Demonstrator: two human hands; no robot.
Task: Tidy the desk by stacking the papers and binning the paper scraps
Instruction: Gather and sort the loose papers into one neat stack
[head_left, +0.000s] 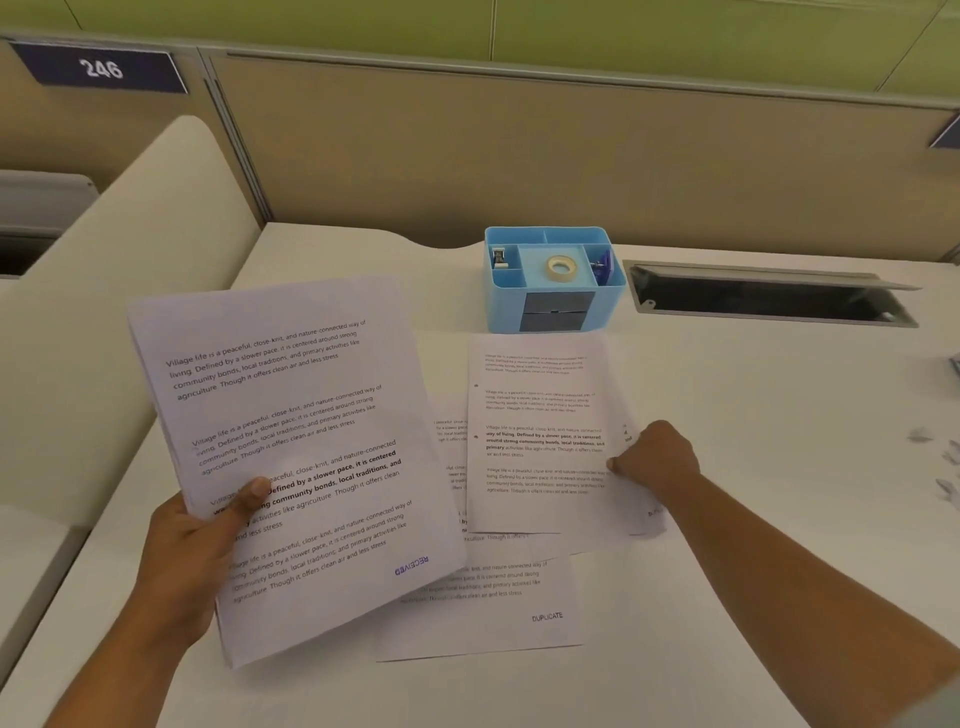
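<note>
Head view
Left hand (192, 540): grips a stack of printed sheets (291, 441), thumb on top, raised over the surface (753, 395).
Right hand (657, 457): curled, pinching the right edge of the top loose sheet (540, 431), which lies on overlapping sheets mid-surface.
Paper scraps (935, 457): at the far right edge.

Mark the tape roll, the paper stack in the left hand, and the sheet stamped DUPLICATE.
tape roll (562, 278): head view, near side of the ring.
paper stack (291, 415): head view, middle of the top sheet.
DUPLICATE sheet (488, 621): head view, blank area left of the stamp.
</note>
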